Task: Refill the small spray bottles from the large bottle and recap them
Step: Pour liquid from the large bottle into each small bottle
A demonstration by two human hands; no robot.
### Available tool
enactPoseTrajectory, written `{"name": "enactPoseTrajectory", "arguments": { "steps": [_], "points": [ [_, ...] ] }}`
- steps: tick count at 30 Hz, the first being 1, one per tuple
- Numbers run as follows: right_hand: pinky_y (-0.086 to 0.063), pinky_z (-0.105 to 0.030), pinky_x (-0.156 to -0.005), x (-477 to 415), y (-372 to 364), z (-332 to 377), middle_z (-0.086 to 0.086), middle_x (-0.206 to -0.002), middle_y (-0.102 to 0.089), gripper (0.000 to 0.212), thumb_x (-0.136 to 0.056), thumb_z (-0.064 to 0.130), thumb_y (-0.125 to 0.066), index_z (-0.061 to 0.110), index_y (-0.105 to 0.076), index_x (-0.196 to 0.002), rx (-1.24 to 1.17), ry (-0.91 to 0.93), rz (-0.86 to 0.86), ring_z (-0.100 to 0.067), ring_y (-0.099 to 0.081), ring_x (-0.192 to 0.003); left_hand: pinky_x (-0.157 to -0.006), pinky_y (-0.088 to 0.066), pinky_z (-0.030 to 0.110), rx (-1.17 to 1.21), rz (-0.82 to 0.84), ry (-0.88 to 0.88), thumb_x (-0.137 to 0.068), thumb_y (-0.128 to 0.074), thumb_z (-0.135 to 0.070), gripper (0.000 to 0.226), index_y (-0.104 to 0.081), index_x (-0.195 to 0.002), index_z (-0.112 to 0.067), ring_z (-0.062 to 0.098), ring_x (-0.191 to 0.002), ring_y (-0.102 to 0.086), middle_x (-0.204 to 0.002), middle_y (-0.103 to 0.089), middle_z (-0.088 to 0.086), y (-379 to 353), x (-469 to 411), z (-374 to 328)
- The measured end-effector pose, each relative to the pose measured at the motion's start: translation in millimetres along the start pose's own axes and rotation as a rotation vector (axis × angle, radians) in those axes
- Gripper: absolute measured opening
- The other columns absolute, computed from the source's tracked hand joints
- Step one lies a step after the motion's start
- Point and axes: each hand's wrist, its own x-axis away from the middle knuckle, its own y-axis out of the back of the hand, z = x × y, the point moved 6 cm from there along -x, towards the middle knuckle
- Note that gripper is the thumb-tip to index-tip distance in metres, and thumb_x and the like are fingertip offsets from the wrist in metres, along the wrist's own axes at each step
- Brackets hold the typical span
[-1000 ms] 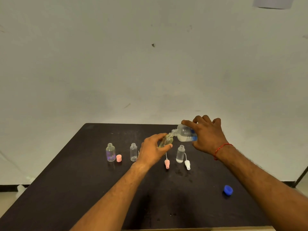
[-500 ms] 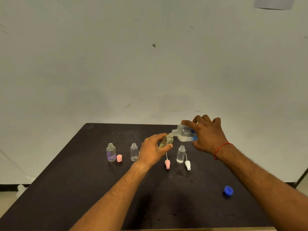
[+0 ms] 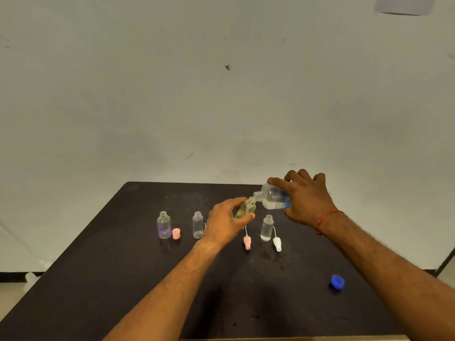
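My right hand [image 3: 305,200] grips the large clear bottle [image 3: 273,199], tipped on its side with its open neck pointing left. Its neck meets the mouth of a small yellowish spray bottle [image 3: 245,209] that my left hand [image 3: 225,223] holds tilted above the table. Three more small bottles stand uncapped in a row: a purple-tinted one [image 3: 164,225], a clear one [image 3: 197,225], and one [image 3: 267,228] with some liquid at its bottom. Spray caps lie beside them: pink [image 3: 176,234], pink with its tube [image 3: 247,242], white [image 3: 277,243].
The dark table [image 3: 123,279] stands against a pale wall. The large bottle's blue cap [image 3: 336,281] lies near the table's right edge. Small wet spots mark the tabletop in front of the bottles.
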Motion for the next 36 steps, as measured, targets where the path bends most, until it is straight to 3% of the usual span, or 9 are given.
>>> {"name": "enactPoseTrajectory", "arguments": {
  "steps": [36],
  "points": [
    [-0.036, -0.046, -0.093, 0.8, -1.5, 1.5, 0.004, -0.122, -0.050, 0.077, -0.078, 0.036, -0.068, 0.045, -0.028, -0.142, 0.010, 0.001, 0.025, -0.019, -0.044, -0.115, -0.093, -0.058, 0.040, -0.009, 0.007, -0.004, -0.085, -0.077, -0.045, 0.041, -0.069, -0.124, -0.036, 0.004, -0.104, -0.066, -0.112, -0.072, -0.017, -1.4, 1.7, 2.6]
  ]
}}
